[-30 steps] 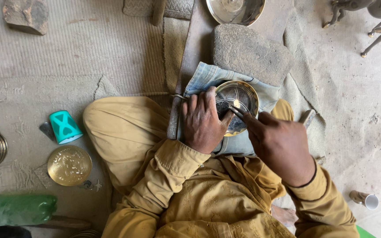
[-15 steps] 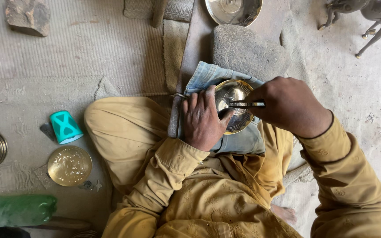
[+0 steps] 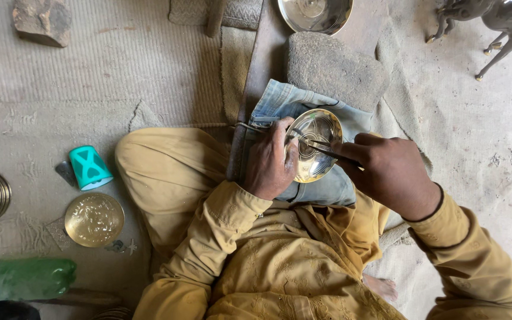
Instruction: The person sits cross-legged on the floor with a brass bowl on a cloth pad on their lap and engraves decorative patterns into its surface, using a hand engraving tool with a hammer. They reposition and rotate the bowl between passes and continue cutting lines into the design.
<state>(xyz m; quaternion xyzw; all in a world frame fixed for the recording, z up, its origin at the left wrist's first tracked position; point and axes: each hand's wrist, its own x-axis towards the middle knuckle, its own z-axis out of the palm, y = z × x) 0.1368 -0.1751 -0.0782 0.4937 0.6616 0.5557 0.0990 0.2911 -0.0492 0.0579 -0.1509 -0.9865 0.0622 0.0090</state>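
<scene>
A brass bowl (image 3: 314, 144) is being steadied on a denim cloth (image 3: 285, 106) over the lap, gripped at its rim by the left hand (image 3: 269, 163). A thin tool (image 3: 321, 149) is being pinched in the right hand (image 3: 389, 172), its tip touching the bowl's inside (shiny). Beyond, a stone (image 3: 333, 68) is lying, then a steel bowl (image 3: 314, 13).

Glossy brass bowl (image 3: 315, 145) on faded denim cloth (image 3: 280, 104); rough stone block (image 3: 333, 68); matt woven mat (image 3: 78, 95); turquoise plastic cup (image 3: 89, 168).
</scene>
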